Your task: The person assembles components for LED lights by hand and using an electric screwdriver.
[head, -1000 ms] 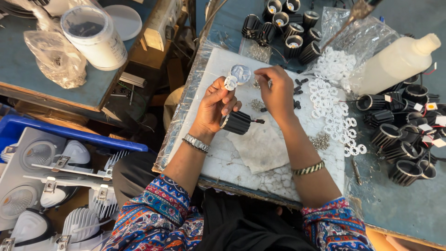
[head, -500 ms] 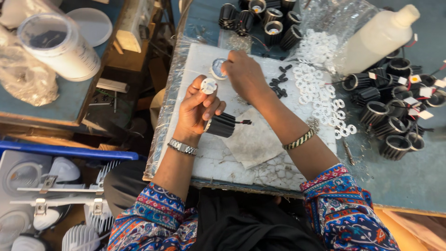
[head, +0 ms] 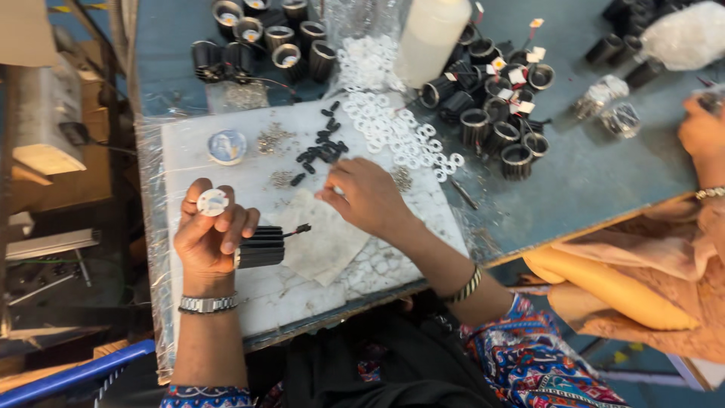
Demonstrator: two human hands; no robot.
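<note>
Viewed from above, we find at the left a small round tin (head: 226,146) on the white slab (head: 189,143), its bluish inside showing; what it holds we cannot tell. Just below it, the left hand (head: 213,240) is curled: thumb and forefinger pinch a white disc (head: 212,202) by its edge, its flat face turned up toward us, while the remaining fingers close over a black finned cylinder (head: 260,247). We see this cylinder lying on its side, its long axis running left to right, its left end hidden in the palm and its right end projecting free, with a short wire and dark connector (head: 300,229) pointing rightward. Next, the right hand (head: 364,195) rests palm down on the slab, fingers drawn together, their tips reaching among a scatter of small black pieces (head: 323,147); whether they grip one we cannot tell. To its right lies a spread of white rings (head: 400,132), and above it a white plastic bottle (head: 432,34), contents unseen. Farther right, black cylindrical housings (head: 498,125) stand open-ended on the blue table (head: 604,174). At the far right edge, another person's hand (head: 702,134) rests on that table.
</note>
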